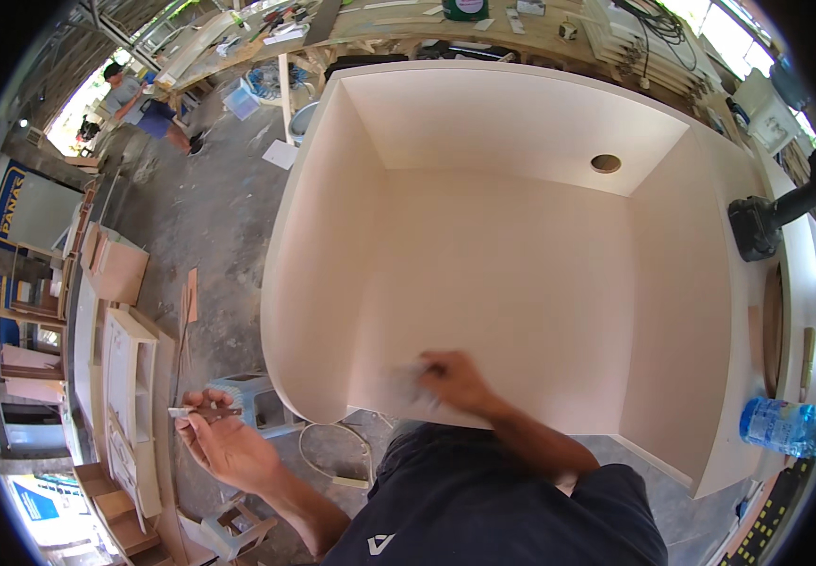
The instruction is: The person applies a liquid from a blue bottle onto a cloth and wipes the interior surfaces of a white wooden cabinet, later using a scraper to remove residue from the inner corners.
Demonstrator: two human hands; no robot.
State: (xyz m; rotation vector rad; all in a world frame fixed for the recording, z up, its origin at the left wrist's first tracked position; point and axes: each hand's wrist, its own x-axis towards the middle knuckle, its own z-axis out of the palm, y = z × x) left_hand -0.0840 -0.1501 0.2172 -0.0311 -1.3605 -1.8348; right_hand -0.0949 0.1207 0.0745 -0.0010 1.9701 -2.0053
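My left hand [230, 447] is raised at the lower left, beside the cabinet's near left corner. Its fingers pinch a slim tool [215, 412] with a dark brown body and a pale, flat tip; its exact kind is unclear. Over the near inside of a large, pale, open cabinet box [502, 274] is my right hand [460, 380], its fingers closed. A greyish thing [408, 382] at those fingers is smeared by motion, so I cannot name it. A round hole [606, 164] pierces the cabinet's far wall.
A black cordless drill [757, 226] and a blue-tinted plastic bottle [787, 427] are on the right. Behind the cabinet runs a cluttered wooden workbench [379, 21]. At far left a person [134, 102] stands. A stool [257, 404] is near my left hand.
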